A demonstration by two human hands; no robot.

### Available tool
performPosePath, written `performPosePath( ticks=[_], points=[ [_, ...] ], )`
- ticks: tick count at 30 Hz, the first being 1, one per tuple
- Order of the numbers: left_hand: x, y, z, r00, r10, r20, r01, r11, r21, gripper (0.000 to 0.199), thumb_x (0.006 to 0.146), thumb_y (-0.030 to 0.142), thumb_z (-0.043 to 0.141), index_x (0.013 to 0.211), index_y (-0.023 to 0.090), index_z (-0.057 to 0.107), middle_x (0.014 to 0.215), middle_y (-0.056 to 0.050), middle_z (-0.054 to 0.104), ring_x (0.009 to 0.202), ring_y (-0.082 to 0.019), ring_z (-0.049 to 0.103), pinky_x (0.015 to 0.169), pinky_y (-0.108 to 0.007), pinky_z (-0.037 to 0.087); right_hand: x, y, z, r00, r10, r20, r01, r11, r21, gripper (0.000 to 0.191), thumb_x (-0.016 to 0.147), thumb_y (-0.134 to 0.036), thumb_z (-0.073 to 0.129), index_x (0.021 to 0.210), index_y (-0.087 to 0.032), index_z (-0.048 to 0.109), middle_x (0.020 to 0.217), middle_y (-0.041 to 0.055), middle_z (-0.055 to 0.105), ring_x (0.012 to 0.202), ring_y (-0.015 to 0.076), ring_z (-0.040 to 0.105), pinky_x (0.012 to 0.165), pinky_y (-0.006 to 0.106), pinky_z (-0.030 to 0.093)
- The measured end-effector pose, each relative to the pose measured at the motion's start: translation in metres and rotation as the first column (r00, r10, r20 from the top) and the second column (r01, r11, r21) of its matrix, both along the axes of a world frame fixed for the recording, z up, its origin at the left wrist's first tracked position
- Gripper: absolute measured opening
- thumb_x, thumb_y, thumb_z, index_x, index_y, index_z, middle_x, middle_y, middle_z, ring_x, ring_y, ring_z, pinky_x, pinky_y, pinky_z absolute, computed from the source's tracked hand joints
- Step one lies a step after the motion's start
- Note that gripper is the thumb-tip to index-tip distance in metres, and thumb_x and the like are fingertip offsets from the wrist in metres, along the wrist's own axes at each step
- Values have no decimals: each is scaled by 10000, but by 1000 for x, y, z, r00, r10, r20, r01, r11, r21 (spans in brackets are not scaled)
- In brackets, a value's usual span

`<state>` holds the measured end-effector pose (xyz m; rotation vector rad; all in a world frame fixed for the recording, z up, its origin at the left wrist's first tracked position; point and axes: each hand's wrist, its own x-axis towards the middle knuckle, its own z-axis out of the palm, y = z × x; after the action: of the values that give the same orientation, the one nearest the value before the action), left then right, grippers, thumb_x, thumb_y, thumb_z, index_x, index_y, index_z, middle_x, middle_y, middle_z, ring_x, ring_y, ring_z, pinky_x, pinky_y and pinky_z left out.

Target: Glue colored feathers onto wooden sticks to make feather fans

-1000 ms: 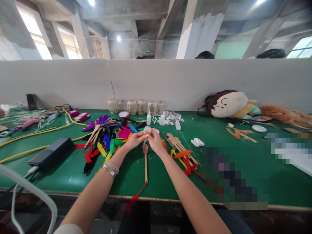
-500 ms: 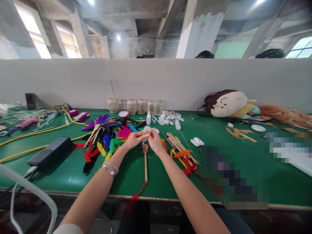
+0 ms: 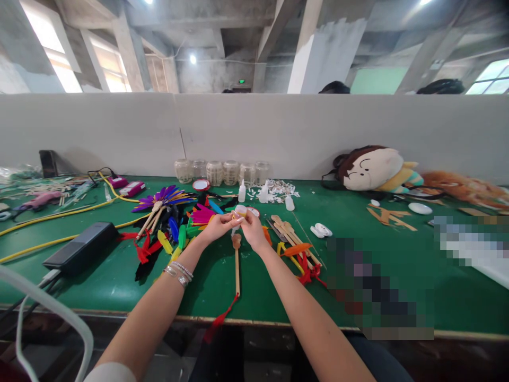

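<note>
Pinching a small squeeze bottle (image 3: 240,211) above a wooden stick (image 3: 237,270)

Both hands meet over the green work mat (image 3: 222,286), their fingers pressed in around the bottle, not spread. The left hand (image 3: 217,227), with silver bracelets (image 3: 177,271) at its wrist, and the right hand (image 3: 252,232) close on it from either side; the fingers hide how much each one bears. The bottle's thin white tip seems to point down, just above the stick's round head, though it is hard to tell whether they touch. The stick lies flat, with a red tassel (image 3: 220,318) at its near end. The step in hand looks like readying the bottle over the stick, and the next move would call for a steady pinch and careful aim at that small head. A red-rimmed lid (image 3: 253,212) lies just beyond the right hand, with loose colored feathers (image 3: 202,215) to the left and wooden craft sticks (image 3: 288,228) to the right.
</note>
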<state>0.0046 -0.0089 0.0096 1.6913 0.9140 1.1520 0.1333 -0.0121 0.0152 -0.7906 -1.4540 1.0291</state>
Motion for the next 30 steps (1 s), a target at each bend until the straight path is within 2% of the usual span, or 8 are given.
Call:
performPosePath(
  ticks=[7, 18, 25, 30],
  points=[
    [2, -4, 3, 1000, -19, 7, 19, 999, -41, 380, 678, 468, 605, 880, 159, 692, 1008, -29, 668, 997, -220, 559, 896, -301, 389, 1, 0, -3, 1000, 16, 2, -16, 999, -31, 222, 689, -316, 541, 866, -196, 604, 892, 38, 680, 853, 184, 617, 720, 304, 496],
    [5, -4, 2, 1000, -7, 11, 7, 999, -37, 336, 661, 476, 616, 671, 149, 694, 783, -20, 690, 843, -190, 595, 774, -263, 437, 9, -3, -2, 997, 8, 71, -11, 999, 34, 223, 709, -239, 508, 892, -206, 632, 921, 31, 687, 873, 182, 623, 766, 326, 493],
    [8, -7, 2, 1000, 1, 12, 0, 999, -51, 373, 668, 503, 596, 669, 140, 684, 724, -17, 676, 782, -173, 590, 756, -256, 437, 12, -5, 1, 995, -3, 99, -2, 999, 54, 204, 718, -252, 511, 872, -201, 636, 907, 36, 689, 867, 181, 624, 775, 331, 487],
    [11, -6, 0, 1000, 4, 14, -4, 999, -49, 393, 657, 522, 593, 677, 138, 678, 710, -8, 668, 768, -168, 589, 749, -258, 438, 15, -3, 1, 986, -51, 161, 35, 994, 101, 177, 719, -257, 509, 832, -187, 627, 823, 26, 681, 783, 168, 619, 723, 309, 490]
  ],
)
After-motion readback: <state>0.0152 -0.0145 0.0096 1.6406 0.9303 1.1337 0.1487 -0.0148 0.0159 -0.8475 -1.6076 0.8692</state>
